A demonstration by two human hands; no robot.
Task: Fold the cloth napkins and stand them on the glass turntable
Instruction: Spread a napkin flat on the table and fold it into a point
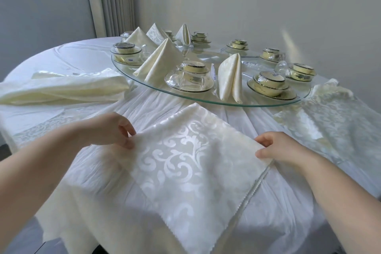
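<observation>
Left hand [112, 128] and right hand [278, 148] pinch opposite corners of the cream damask cloth napkin [185, 163]; blue wrapper label [129, 59] unreadable.

We have the flat napkin [185, 161] on the table [82, 53] nearest us; left hand [111, 130] at its left corner, right hand [276, 146] at its right; behind it the glass turntable [257, 105]; on that, folded napkins [229, 76] stand among dish sets [268, 86]; loose napkins [61, 88] lie left, a crumpled napkin [329, 93] right.
</observation>
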